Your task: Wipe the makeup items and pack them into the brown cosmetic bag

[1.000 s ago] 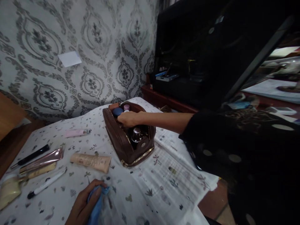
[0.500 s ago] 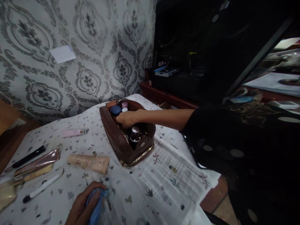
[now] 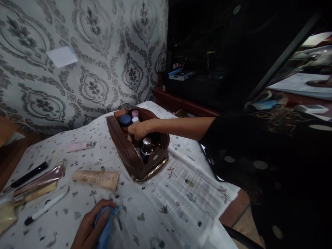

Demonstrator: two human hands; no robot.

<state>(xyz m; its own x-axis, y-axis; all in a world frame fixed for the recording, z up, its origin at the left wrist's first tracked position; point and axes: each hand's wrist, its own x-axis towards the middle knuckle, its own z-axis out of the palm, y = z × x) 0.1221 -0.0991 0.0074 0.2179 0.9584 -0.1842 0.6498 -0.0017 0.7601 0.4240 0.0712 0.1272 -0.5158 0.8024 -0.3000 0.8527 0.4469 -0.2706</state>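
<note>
My right hand (image 3: 138, 130) reaches down into an open brown cosmetic bag (image 3: 120, 143). Its fingers are curled, their tips hidden inside, and whatever they grip cannot be made out. Around it in the bag sit a round jar with a dark blue lid (image 3: 125, 120), a pink cap (image 3: 135, 113), a white cap (image 3: 135, 119) and a bottle with a shiny silvery cap (image 3: 147, 145). Low in the view, my left hand (image 3: 89, 223) is closed around a crumpled blue cloth (image 3: 105, 228), just above the table. Beyond that hand lies a beige squeeze tube (image 3: 96, 178).
On the patterned white tablecloth (image 3: 178, 207), a pink tube (image 3: 77, 146), a black slim tube (image 3: 28, 175), a rose-gold tube (image 3: 40, 180) and a white-handled brush (image 3: 48, 206) lie at left. Behind stands a patterned wall (image 3: 103, 52); a large black screen (image 3: 207, 90) is at right.
The view has shifted slightly, so everything sits a little further left and up. My right hand stays in the bag with its fingers deeper; my left hand keeps the cloth.
</note>
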